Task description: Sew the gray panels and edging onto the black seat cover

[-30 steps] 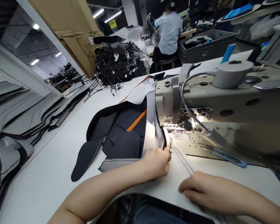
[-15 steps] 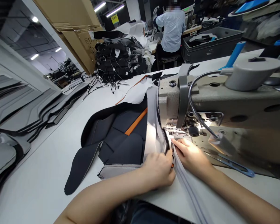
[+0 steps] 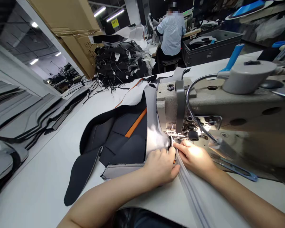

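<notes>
A sewing machine stands at the right, its needle area lit. Beside it lies a dark sewn fabric piece with a grey edge panel and an orange strip. My left hand is closed on the near edge of this piece, its fingertips partly hidden in the folds. A long pale strip with darker lines, like zipper tape, runs from the needle area down over the table edge. My right hand presses its upper end between thumb and forefinger, just in front of the presser foot.
Stacked grey panels line the table's left side. A heap of dark fabric pieces sits at the back, near cardboard. Blue-handled thread snips lie right of my right hand. A co-worker sits beyond, beside a grey crate.
The grey edge panel has bent and bunched toward the needle near my left hand. Both hands keep their hold, and the whole view has shifted slightly.
</notes>
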`<state>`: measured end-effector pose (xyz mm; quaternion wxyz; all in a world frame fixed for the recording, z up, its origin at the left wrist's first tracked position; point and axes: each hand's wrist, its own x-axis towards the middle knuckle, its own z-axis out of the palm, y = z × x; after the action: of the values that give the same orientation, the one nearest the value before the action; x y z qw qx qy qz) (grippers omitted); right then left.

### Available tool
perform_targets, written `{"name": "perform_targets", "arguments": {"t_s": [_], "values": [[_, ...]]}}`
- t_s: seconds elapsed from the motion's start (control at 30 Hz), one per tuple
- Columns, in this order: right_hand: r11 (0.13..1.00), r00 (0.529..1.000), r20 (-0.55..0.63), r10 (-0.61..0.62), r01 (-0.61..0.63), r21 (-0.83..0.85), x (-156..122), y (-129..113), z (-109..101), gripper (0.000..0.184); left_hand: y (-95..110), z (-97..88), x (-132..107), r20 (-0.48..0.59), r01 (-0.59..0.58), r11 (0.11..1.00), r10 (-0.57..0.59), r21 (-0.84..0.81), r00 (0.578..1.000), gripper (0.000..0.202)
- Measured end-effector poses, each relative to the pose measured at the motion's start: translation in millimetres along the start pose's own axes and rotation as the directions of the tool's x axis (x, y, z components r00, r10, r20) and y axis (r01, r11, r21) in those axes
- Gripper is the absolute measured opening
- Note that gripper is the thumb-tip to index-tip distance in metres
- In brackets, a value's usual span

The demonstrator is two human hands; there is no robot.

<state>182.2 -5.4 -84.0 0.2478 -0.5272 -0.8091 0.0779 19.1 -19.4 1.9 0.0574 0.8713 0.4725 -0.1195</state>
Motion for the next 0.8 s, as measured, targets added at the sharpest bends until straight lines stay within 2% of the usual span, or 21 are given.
{"name": "perform_targets", "arguments": {"t_s": [0.1,0.2,0.27,0.33,0.43,0.5,0.57,0.7,0.77,0.8], "values": [[0.980,0.999,-0.017,-0.036,0.039,0.195,-3,-1,-6,0.031,-1,-4.6,-24,-0.090,-0.051,0.994,0.059,0.094,0.994,0.034],[0.949,0.996,-0.069,0.047,-0.023,0.315,-4,-7,-9,0.031,-9,-10.6,-54,-0.162,-0.026,0.979,0.059,0.200,0.985,0.032],[0.956,0.990,-0.086,0.112,-0.084,0.283,-2,-10,-7,0.035,-14,-14.0,-69,-0.136,-0.006,0.973,0.038,0.232,0.990,0.026],[0.963,0.993,-0.059,0.105,-0.087,0.253,-2,-11,-4,0.037,-18,-14.9,-76,-0.037,-0.073,0.970,0.084,0.230,0.996,0.016],[0.972,1.000,0.018,0.007,-0.011,0.235,-3,-8,-4,0.040,-14,-9.9,-74,0.173,-0.233,0.968,0.214,0.097,0.961,0.015],[0.983,0.997,0.020,-0.077,0.073,0.171,-5,-6,-10,0.039,-7,-4.8,-68,0.252,-0.269,0.963,0.261,0.000,0.932,0.023],[0.973,0.975,0.040,-0.217,0.212,0.096,-8,-7,-20,0.036,-2,-2.2,-61,0.268,-0.288,0.956,0.290,-0.045,0.919,0.023],[0.878,0.872,0.112,-0.476,0.479,-0.004,-5,-21,-32,0.023,-1,-15.0,-57,0.251,-0.310,0.949,0.315,-0.060,0.915,0.019],[0.828,0.843,0.028,-0.537,0.534,-0.170,1,-31,-28,0.014,-5,-27.7,-58,0.278,-0.304,0.948,0.320,-0.098,0.906,0.016],[0.805,0.828,-0.025,-0.560,0.538,-0.250,4,-36,-24,0.018,-7,-33.4,-58,0.292,-0.309,0.941,0.336,-0.135,0.896,0.013]]}}
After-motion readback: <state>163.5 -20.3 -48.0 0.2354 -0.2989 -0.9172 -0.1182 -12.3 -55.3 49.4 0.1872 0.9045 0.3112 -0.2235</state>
